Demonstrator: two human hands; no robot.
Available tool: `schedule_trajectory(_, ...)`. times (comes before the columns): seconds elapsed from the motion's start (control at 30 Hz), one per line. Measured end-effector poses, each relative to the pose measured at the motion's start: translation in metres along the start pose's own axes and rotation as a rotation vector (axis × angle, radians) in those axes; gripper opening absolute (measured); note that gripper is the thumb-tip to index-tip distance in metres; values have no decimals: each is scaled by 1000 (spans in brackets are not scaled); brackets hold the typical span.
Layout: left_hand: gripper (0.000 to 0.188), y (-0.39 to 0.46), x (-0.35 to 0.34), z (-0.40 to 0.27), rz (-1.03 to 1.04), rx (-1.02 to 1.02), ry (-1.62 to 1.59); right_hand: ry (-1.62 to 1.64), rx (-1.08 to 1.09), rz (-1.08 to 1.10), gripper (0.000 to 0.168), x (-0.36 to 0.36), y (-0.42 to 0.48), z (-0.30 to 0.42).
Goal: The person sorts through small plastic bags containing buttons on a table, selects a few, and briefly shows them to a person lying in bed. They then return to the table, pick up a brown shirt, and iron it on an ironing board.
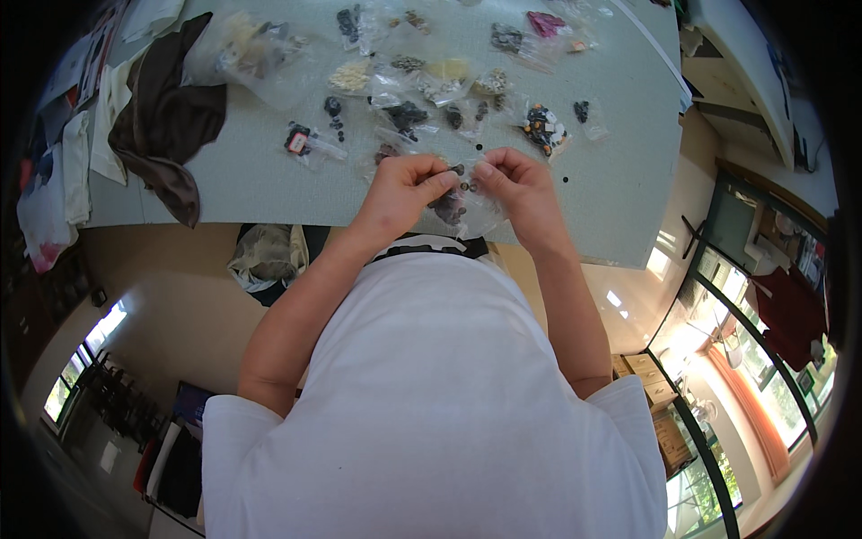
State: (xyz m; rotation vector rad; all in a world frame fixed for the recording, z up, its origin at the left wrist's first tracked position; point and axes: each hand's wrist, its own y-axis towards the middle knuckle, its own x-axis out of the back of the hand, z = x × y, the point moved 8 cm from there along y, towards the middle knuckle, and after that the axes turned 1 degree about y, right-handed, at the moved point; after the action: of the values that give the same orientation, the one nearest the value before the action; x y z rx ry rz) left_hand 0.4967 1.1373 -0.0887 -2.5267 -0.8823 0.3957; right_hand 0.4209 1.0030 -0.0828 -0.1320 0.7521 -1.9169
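Observation:
Near the table's front edge, both hands pinch a small clear plastic bag point(481, 210) with dark button-like pieces in its left part. My left hand point(411, 185) closes thumb and forefinger at the bag's upper left, beside some dark round pieces point(465, 186). At the upper right of the same bag, my right hand point(518, 182) grips the plastic between thumb and fingers. One small black disc point(479, 147) lies just beyond the hands, and another black disc point(566, 180) is to the right of my right hand.
Several small plastic bags of dark, white and mixed pieces, such as a bag of orange, black and white pieces point(544, 128), lie across the grey-green table point(619, 202). A large clear bag point(249, 57) and a dark brown cloth point(165, 114) are at the left. A white strip point(650, 40) crosses the far right.

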Motion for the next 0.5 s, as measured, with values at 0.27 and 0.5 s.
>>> schedule_trajectory(0.27,17,-1,-2,1,-13,43,-75,-53,49,-46,9,1,-5,5)
schedule_trajectory(0.5,16,-2,-3,1,-31,64,-149,-31,56,-50,10,-3,-6,-1)
